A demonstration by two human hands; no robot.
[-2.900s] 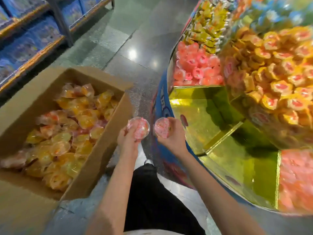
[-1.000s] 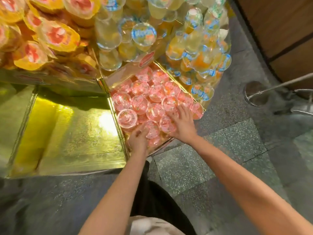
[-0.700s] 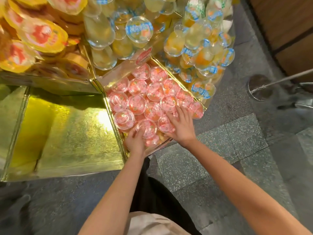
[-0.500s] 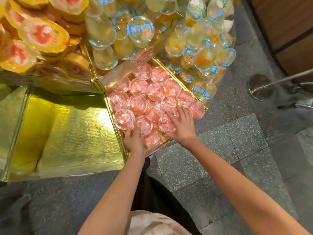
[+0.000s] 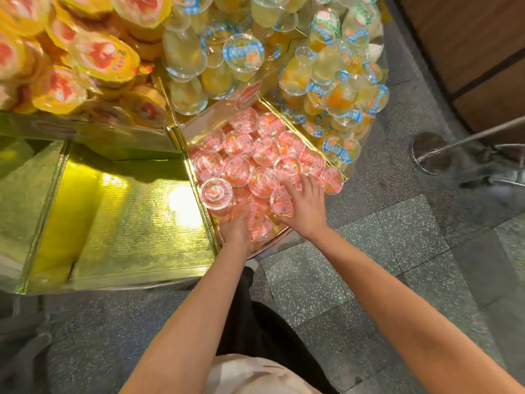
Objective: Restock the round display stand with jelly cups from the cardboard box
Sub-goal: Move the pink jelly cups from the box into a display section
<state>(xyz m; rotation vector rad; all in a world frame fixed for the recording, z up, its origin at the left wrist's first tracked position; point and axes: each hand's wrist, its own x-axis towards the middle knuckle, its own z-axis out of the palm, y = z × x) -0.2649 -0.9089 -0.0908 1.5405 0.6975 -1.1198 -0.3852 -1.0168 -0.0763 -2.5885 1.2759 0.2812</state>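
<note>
**Both hands down among the pink jelly cups**

The right hand's fingers (image 5: 306, 186) lie spread and fairly straight across the lids of the pink jelly cups (image 5: 265, 150), the palm flat over a cup at the near edge of the pile. The right hand (image 5: 305, 207) presses or rests there rather than gripping. The left hand (image 5: 234, 230) sits at the front of the same compartment, its fingertips sunk between cups and partly hidden — whether they curl round one cup cannot be told, and motion blur smears that corner.

The pink cups fill one gold-walled compartment of the round display stand (image 5: 196, 172); one cup (image 5: 216, 191) stands higher than its neighbours, just beyond the left hand. The gold compartment (image 5: 127, 223) to the left holds nothing visible. Behind, yellow-lidded cups (image 5: 99, 61) and clear blue-labelled cups (image 5: 243, 54) are heaped — both piles cut off by the top edge. The cardboard box is out of view. On the floor at right, a metal post base (image 5: 431, 153) shows, its pole running out of the picture.
</note>
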